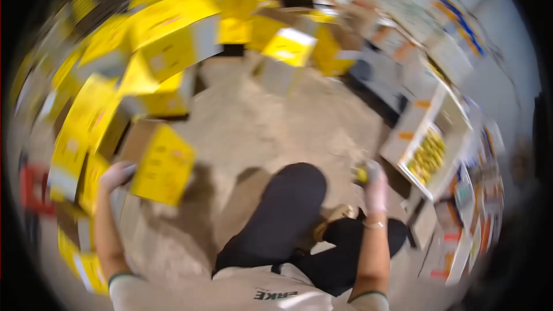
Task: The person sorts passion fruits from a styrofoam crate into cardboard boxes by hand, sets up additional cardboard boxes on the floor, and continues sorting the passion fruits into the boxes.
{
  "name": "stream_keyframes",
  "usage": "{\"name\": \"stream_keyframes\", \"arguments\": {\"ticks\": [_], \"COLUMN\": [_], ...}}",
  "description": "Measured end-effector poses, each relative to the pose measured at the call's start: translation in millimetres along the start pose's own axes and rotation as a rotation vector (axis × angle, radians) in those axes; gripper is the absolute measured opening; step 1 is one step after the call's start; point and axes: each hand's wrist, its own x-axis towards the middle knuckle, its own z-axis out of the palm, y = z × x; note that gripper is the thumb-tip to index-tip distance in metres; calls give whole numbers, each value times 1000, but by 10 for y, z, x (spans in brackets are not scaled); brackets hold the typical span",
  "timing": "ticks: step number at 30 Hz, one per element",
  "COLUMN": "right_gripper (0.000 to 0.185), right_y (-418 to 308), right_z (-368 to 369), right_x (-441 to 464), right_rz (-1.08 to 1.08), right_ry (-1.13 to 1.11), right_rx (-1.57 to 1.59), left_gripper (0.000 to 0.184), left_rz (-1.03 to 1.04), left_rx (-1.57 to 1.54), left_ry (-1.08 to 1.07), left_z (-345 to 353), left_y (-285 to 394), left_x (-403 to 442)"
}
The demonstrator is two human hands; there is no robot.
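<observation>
On the left, my left hand [117, 175], in a pale glove with grey at the fingertips, is closed on the near edge of a yellow cardboard box [163, 164]. That box sits tilted, with its brown side turned away from me. My right hand [375, 183], also in a pale glove, is closed around a small yellow-green fruit [361, 174], blurred by motion. Just right of it stands a white foam box [455, 112] partly filled with small yellow-green fruits [427, 157].
Many yellow cardboard boxes [173, 29] are stacked at the left and back. A yellow-and-white box [288, 49] stands on the brown floor [276, 121]. More white boxes [452, 57] line the right. A red crate [37, 189] is at far left. My bent knee [299, 184] juts forward.
</observation>
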Motion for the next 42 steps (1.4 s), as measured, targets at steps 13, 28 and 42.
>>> {"name": "stream_keyframes", "arguments": {"ticks": [13, 28, 42], "right_gripper": [25, 58, 33], "right_y": [-664, 299, 736], "right_z": [1089, 1966, 1279], "right_x": [181, 1260, 1752], "right_rz": [-350, -162, -211], "right_ry": [-491, -1277, -880], "right_rx": [-440, -1620, -1899], "left_gripper": [92, 60, 46], "left_rz": [211, 718, 911], "left_rx": [316, -27, 431], "left_ry": [-152, 315, 844], "left_z": [2254, 1492, 200], "left_y": [593, 2424, 2282], "left_x": [-126, 515, 493]}}
